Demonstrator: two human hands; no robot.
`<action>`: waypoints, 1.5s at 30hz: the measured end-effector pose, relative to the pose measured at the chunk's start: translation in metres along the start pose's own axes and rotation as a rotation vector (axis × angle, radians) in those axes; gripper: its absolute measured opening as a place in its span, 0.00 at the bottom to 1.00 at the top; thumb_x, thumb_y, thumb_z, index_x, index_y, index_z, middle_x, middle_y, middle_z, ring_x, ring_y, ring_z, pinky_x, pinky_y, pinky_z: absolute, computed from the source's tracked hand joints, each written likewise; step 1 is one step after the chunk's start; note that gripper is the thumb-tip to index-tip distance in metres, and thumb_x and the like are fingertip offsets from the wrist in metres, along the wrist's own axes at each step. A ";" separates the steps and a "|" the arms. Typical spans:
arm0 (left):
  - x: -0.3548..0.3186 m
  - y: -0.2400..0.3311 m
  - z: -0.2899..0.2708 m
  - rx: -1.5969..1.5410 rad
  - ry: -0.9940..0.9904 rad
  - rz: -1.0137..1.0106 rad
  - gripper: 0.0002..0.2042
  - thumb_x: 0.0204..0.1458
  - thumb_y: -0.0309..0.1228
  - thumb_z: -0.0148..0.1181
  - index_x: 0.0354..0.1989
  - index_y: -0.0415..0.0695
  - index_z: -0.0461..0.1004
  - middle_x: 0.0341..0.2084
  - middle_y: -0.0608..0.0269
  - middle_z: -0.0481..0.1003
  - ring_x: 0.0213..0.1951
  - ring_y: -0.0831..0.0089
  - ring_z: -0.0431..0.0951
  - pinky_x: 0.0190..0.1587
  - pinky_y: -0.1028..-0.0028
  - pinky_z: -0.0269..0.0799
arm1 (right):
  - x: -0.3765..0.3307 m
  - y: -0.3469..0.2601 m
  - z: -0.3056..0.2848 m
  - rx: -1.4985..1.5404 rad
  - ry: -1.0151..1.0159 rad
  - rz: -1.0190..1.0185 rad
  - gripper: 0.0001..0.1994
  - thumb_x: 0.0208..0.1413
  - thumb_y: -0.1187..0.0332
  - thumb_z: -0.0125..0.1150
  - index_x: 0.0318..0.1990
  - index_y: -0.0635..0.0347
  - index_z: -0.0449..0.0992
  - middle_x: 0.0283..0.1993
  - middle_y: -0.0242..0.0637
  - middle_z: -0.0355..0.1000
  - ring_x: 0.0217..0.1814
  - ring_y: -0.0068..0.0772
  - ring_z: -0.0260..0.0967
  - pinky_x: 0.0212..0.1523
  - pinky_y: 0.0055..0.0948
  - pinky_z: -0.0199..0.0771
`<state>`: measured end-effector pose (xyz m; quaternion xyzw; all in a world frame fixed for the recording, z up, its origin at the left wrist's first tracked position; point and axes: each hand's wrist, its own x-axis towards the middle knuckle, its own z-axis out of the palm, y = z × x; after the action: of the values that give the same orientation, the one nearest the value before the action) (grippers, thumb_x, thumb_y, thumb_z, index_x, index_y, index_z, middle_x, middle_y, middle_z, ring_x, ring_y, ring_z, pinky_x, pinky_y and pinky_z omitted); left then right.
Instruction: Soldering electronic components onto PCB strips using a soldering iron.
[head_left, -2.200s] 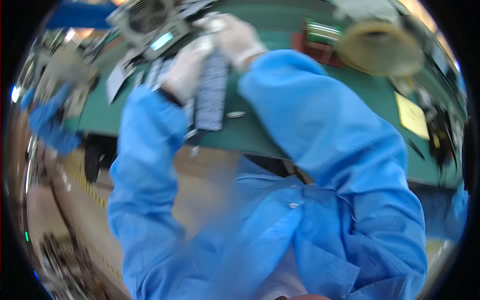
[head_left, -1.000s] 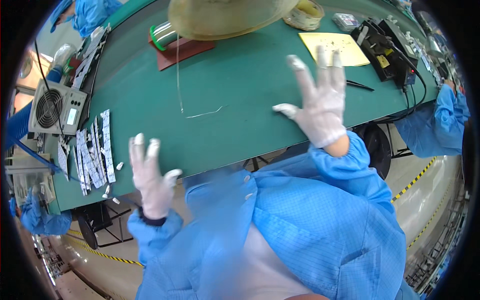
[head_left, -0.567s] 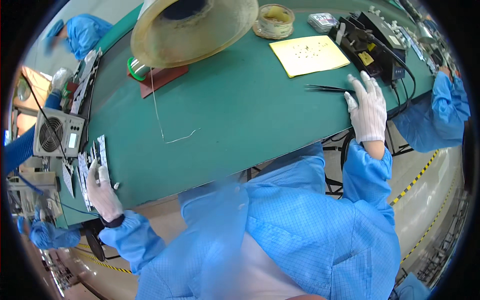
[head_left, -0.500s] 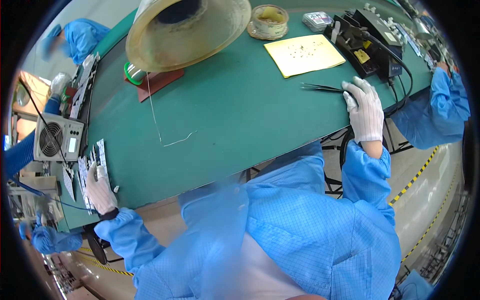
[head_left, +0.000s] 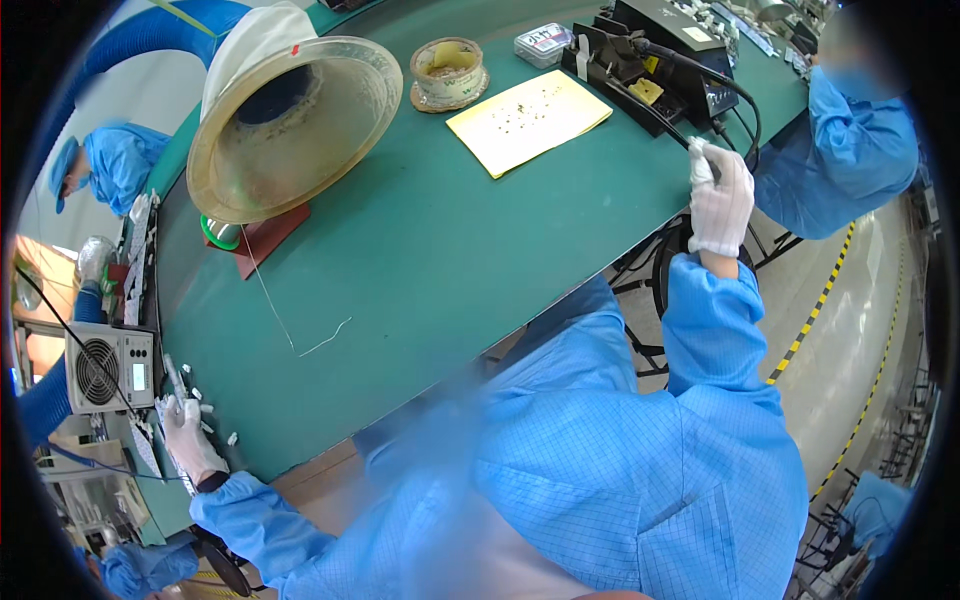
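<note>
My left hand (head_left: 190, 440), white-gloved, is at the table's left edge, its fingers bent around a narrow whitish strip (head_left: 174, 378). The fingers partly hide the strip. Several small white pieces (head_left: 232, 438) lie beside this hand. My right hand (head_left: 722, 200), also gloved, hovers at the table's right edge, closed on dark thin tweezers (head_left: 674, 130). Their tips point up and left, toward the black soldering-iron stand (head_left: 625, 85). A yellow sponge (head_left: 646, 92) sits in that stand.
A wide fume-extraction hood (head_left: 350, 130) stands over the far left. Thin solder wire (head_left: 268, 295) trails from a green-rimmed spool (head_left: 220, 233) on a red base. Beyond lie a speckled yellow sheet (head_left: 530, 115), a tape roll (head_left: 447, 75) and a clear box (head_left: 543, 44). Co-workers sit left and right.
My view has turned, shifting the table. My right hand has lifted the tweezers from over the tabletop toward the stand. Near my left hand, the strips are rearranged and more white pieces show.
</note>
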<state>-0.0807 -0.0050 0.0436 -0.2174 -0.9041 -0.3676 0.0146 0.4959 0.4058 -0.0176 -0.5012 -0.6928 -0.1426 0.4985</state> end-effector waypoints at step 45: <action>-0.190 0.159 0.067 -1.222 -0.499 -0.229 0.16 0.60 0.41 0.56 0.48 0.43 0.69 0.32 0.53 0.75 0.28 0.69 0.77 0.20 0.79 0.70 | -0.053 -0.242 -0.067 1.477 -1.028 0.040 0.32 0.55 0.56 0.65 0.62 0.69 0.64 0.63 0.49 0.66 0.62 0.44 0.67 0.63 0.41 0.65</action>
<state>0.1643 0.0683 0.0643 -0.1678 -0.5270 -0.7515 -0.3596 0.3304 0.2194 0.0423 -0.0671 -0.7365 0.5897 0.3245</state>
